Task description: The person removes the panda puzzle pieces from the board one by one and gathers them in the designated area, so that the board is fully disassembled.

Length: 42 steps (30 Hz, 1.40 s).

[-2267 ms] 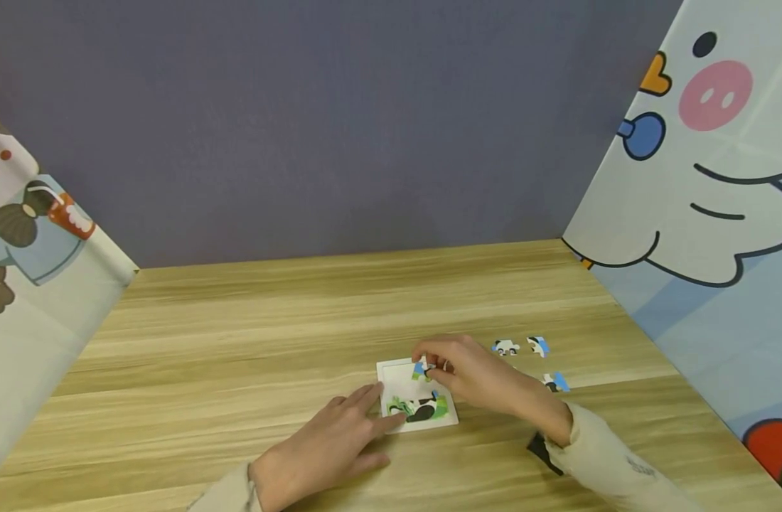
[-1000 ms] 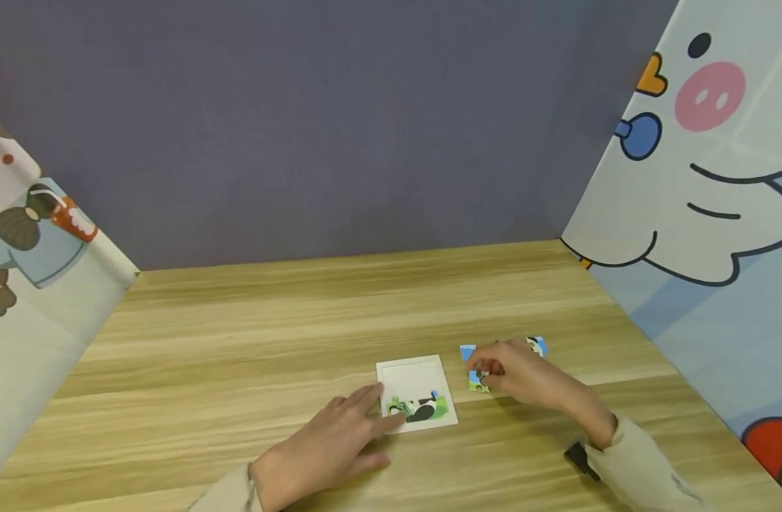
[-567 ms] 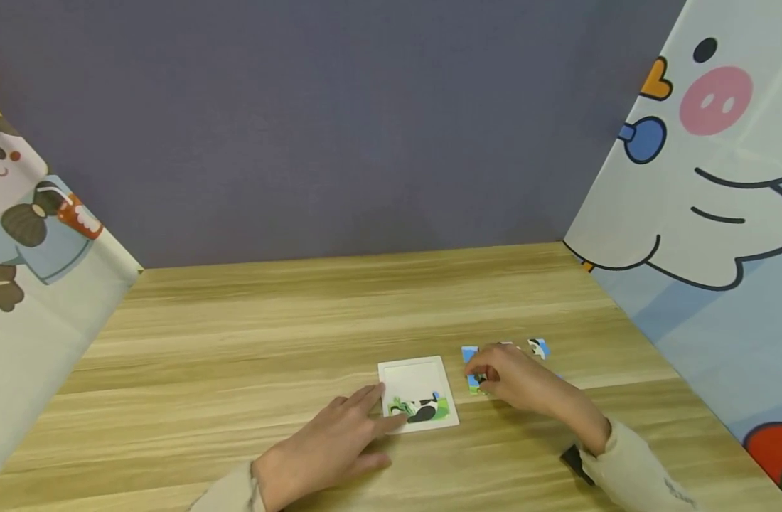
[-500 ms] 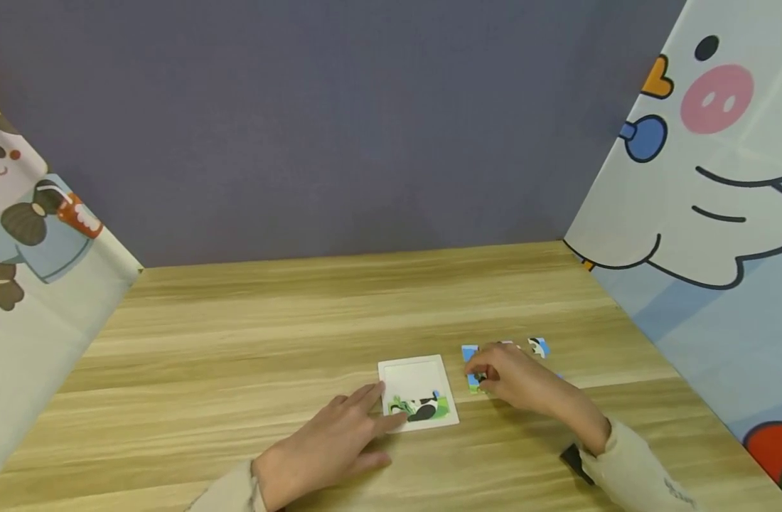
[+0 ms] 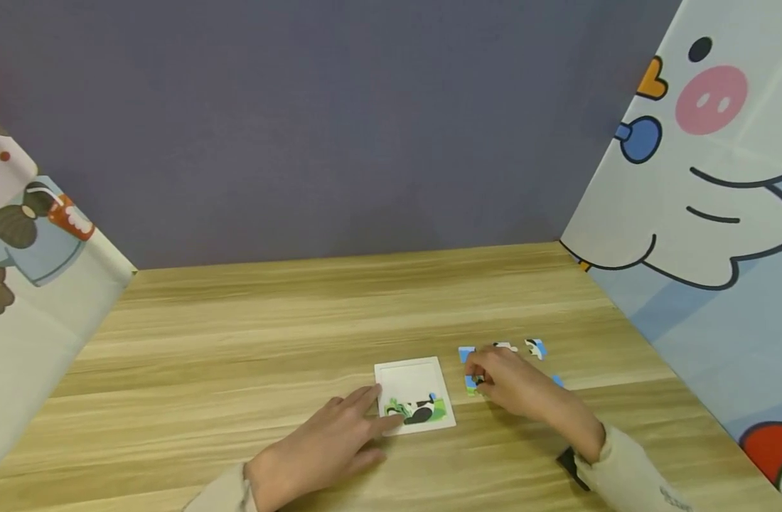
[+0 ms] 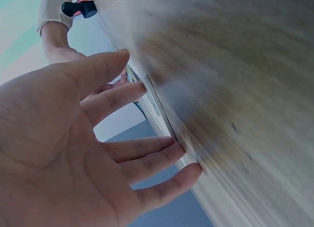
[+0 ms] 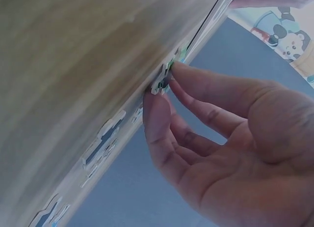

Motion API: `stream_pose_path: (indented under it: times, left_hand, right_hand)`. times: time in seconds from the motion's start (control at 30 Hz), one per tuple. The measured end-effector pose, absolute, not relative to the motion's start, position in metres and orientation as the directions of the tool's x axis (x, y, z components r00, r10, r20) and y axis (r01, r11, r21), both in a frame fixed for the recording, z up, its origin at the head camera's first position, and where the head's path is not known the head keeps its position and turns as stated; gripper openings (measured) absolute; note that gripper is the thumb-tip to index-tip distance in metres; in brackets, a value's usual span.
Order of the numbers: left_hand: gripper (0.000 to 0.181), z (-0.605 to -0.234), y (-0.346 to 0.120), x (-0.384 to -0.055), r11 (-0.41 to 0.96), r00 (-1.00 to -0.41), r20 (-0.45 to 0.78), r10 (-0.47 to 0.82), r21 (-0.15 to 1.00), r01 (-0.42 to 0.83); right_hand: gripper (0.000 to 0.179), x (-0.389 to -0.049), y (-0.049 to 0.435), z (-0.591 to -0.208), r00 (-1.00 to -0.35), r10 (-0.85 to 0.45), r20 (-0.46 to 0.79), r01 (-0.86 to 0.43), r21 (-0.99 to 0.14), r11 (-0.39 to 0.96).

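Observation:
In the head view a white square puzzle tray (image 5: 445,398) lies on the wooden table, its near row filled with green, black and white pieces of a panda picture. My left hand (image 5: 330,444) rests on the tray's left and near edges with fingers spread and fairly straight. Just right of the tray, my right hand (image 5: 515,380) pinches a blue-and-green puzzle piece (image 7: 162,82) between thumb and forefinger, low at the tabletop. The fingers partly cover this piece. A blue-edged puzzle piece (image 5: 466,353) lies just beyond the fingertips.
Behind the right hand lie a puzzle piece with a panda face (image 5: 506,346) and a black, white and blue piece (image 5: 535,348). Another blue-edged piece (image 5: 557,381) shows past the right wrist. A dark wall (image 5: 346,128) bounds the table at the back, printed panels at the sides.
My right hand has carried a piece from over the tray's far right corner to the table on the right. It has barely moved in the last half second. The left hand stays on the tray.

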<state>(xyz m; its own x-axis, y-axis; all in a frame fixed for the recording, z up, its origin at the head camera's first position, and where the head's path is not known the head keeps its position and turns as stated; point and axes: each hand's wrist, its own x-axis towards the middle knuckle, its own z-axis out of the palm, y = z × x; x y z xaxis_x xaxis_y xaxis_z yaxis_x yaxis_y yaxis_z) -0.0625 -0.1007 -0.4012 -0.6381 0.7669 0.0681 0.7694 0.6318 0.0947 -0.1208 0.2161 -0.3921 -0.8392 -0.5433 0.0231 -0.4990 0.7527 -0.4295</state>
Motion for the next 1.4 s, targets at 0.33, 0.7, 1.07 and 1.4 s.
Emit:
stream_pose_path:
  times: [0.33,0.7,1.07,1.4]
  left_hand:
    - [0.047,-0.398,-0.101,-0.064,0.631,-0.644,0.055,0.763,0.148,0.761]
    - [0.045,-0.396,-0.098,-0.065,0.623,-0.639,0.033,0.768,0.188,0.759]
    - [0.05,-0.395,-0.073,-0.063,0.622,-0.622,0.019,0.783,-0.037,0.782]
    - [0.053,-0.398,-0.071,-0.065,0.622,-0.622,0.012,0.783,-0.003,0.783]
  right_hand:
    - [0.015,-0.117,0.208,-0.39,-0.828,-0.552,0.095,-0.551,-0.318,0.772]
    - [0.029,-0.105,0.17,-0.39,-0.741,-0.671,-0.012,-0.627,-0.347,0.698]
    - [0.03,-0.1,0.163,-0.389,-0.761,-0.646,-0.063,-0.599,-0.314,0.737]
    - [0.027,-0.104,0.159,-0.386,-0.773,-0.624,-0.116,-0.549,-0.369,0.75]
